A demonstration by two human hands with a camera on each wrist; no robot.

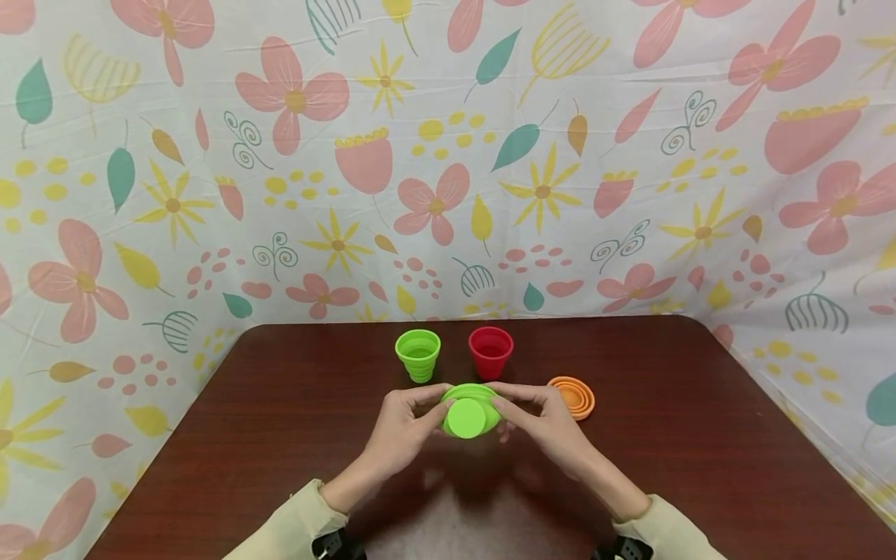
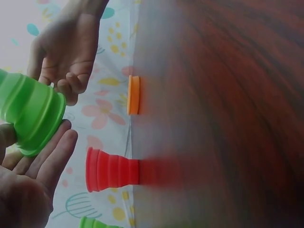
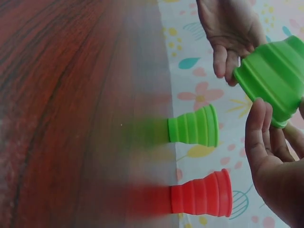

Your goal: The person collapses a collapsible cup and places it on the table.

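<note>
Bright green cup (image 1: 466,418), up off the table (image 1: 294,404), base tipped toward the wearer, hands on both sides! Over on the left, the left hand (image 1: 402,428) has it pinched, thumb on the ringed side, fingers at the rim, parted only by what they hold. Just beyond stands a second green cup (image 1: 418,356), upright, mouth up, near the table's far edge. Back to the middle, the held cup hangs in front of the red cup (image 1: 491,354), also upright by that far edge. Then comes the right hand (image 1: 553,428), matching the pinch, thumb on the side, fingertips at the rim. Rightmost, a flattened orange cup (image 1: 572,398) lies beyond that hand, nearest the far right corner.
</note>
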